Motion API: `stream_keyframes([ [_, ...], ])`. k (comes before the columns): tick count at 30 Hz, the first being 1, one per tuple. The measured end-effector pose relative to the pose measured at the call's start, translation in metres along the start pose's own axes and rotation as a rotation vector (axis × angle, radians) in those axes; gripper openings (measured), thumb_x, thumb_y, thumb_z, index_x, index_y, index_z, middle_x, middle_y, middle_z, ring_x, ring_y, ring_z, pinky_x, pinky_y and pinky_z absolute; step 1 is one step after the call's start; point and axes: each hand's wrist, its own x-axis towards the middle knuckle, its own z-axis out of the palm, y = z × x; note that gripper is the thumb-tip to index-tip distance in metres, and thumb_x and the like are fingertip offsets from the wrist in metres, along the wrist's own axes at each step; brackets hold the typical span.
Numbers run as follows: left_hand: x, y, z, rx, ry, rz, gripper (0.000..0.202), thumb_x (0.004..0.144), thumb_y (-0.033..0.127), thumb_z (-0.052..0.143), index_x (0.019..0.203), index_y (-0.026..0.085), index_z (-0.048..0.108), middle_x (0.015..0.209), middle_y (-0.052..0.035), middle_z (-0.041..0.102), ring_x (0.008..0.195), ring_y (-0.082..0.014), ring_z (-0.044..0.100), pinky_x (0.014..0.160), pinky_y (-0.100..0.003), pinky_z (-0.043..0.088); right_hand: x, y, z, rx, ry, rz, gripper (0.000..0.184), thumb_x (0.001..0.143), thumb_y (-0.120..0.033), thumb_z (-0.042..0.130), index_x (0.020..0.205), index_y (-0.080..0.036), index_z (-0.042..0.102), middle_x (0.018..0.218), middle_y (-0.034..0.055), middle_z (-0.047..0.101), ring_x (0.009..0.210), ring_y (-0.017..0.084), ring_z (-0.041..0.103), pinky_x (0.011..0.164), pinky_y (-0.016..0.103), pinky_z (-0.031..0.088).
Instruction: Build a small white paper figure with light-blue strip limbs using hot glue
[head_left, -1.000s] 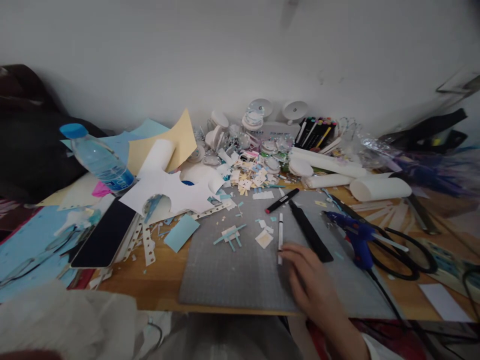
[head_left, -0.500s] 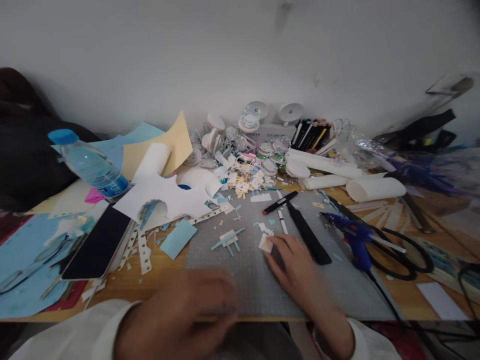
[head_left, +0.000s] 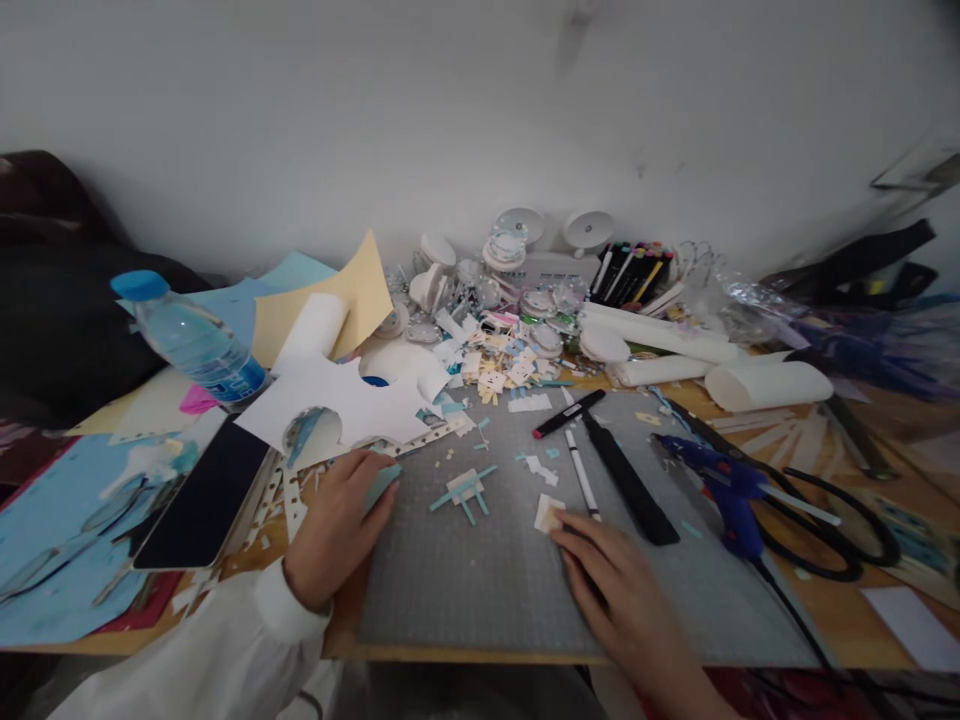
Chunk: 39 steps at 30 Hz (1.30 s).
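Observation:
My left hand [head_left: 339,525] lies on the light blue paper piece [head_left: 384,482] at the left edge of the grey cutting mat [head_left: 480,590], fingers curled over it. My right hand [head_left: 611,585] rests flat on the mat with its fingertips touching a small cream paper square [head_left: 547,512]. A small blue and white paper cross [head_left: 463,488] lies between the two hands. A white pen [head_left: 581,473], a black marker [head_left: 568,413] and a black ruler [head_left: 626,478] lie just beyond my right hand.
A water bottle [head_left: 191,340] lies at the left above a dark phone [head_left: 206,492]. White cut paper [head_left: 337,400], paper scraps, white rolls [head_left: 765,384] and markers crowd the back. A blue glue gun [head_left: 724,480] and black scissors [head_left: 832,515] lie at the right.
My left hand came up from the near edge and settled on the blue paper piece. My right hand shifted from the white pen to the cream square and drew it nearer.

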Motion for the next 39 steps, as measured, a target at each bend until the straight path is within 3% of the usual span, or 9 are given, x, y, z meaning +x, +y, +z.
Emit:
stream_keyframes([
  [7, -0.007, -0.021, 0.005, 0.098, 0.000, -0.106, 0.029, 0.087, 0.032, 0.054, 0.112, 0.018, 0.056, 0.107, -0.0141, 0.063, 0.101, -0.0338, 0.059, 0.089, -0.051, 0.046, -0.012, -0.005, 0.001, 0.009, 0.184, 0.084, 0.030, 0.092, -0.014, 0.047, 0.120, -0.019, 0.055, 0.128, 0.0097, 0.057, 0.116, 0.020, 0.055, 0.096, 0.035, 0.047],
  [14, -0.005, -0.022, -0.002, 0.004, 0.030, -0.149, 0.028, 0.086, 0.036, 0.051, 0.108, 0.018, 0.057, 0.097, -0.0107, 0.066, 0.093, -0.0303, 0.063, 0.083, -0.047, 0.051, -0.012, -0.001, 0.005, -0.007, 0.148, 0.151, 0.023, 0.093, -0.019, 0.047, 0.113, -0.019, 0.058, 0.115, 0.0092, 0.063, 0.105, 0.021, 0.060, 0.089, 0.038, 0.050],
  [20, -0.008, 0.003, -0.012, -0.356, 0.002, -0.212, 0.035, 0.084, 0.037, 0.062, 0.113, 0.022, 0.053, 0.107, -0.0058, 0.063, 0.091, -0.0201, 0.065, 0.079, -0.035, 0.056, -0.011, 0.000, 0.008, -0.043, 0.167, 0.236, 0.021, 0.093, -0.024, 0.046, 0.108, -0.019, 0.059, 0.117, 0.0113, 0.062, 0.107, 0.025, 0.060, 0.090, 0.045, 0.051],
  [25, -0.015, 0.037, 0.003, -0.450, -0.040, -0.190, 0.034, 0.082, 0.034, 0.068, 0.111, 0.023, 0.054, 0.098, -0.0035, 0.063, 0.084, -0.0176, 0.063, 0.074, -0.033, 0.056, -0.009, 0.002, 0.008, -0.002, 0.137, 0.251, 0.021, 0.093, -0.021, 0.045, 0.109, -0.018, 0.058, 0.123, 0.0130, 0.059, 0.112, 0.026, 0.058, 0.095, 0.049, 0.049],
  [31, -0.022, 0.048, 0.008, -0.389, -0.139, -0.098, 0.023, 0.090, 0.029, 0.057, 0.112, 0.022, 0.054, 0.090, -0.0035, 0.063, 0.070, -0.0149, 0.062, 0.062, -0.028, 0.055, -0.008, 0.002, 0.006, 0.030, 0.103, 0.270, 0.022, 0.093, -0.021, 0.045, 0.111, -0.018, 0.057, 0.128, 0.0134, 0.056, 0.115, 0.026, 0.056, 0.096, 0.048, 0.049],
  [36, -0.029, 0.040, -0.002, -0.312, -0.226, 0.250, 0.025, 0.089, 0.018, 0.055, 0.113, 0.021, 0.058, 0.117, -0.0091, 0.065, 0.109, -0.0211, 0.062, 0.093, -0.037, 0.053, -0.007, 0.000, 0.005, 0.050, 0.123, 0.273, 0.021, 0.093, -0.021, 0.046, 0.110, -0.020, 0.058, 0.123, 0.0120, 0.059, 0.111, 0.023, 0.059, 0.093, 0.044, 0.051],
  [39, -0.032, 0.039, -0.001, -0.296, -0.314, 0.398, 0.028, 0.087, 0.018, 0.058, 0.115, 0.022, 0.060, 0.125, -0.0083, 0.065, 0.121, -0.0234, 0.057, 0.100, -0.040, 0.050, -0.005, -0.001, 0.005, 0.070, 0.101, 0.281, 0.023, 0.093, -0.021, 0.046, 0.113, -0.020, 0.057, 0.124, 0.0122, 0.059, 0.113, 0.024, 0.059, 0.095, 0.044, 0.050],
])
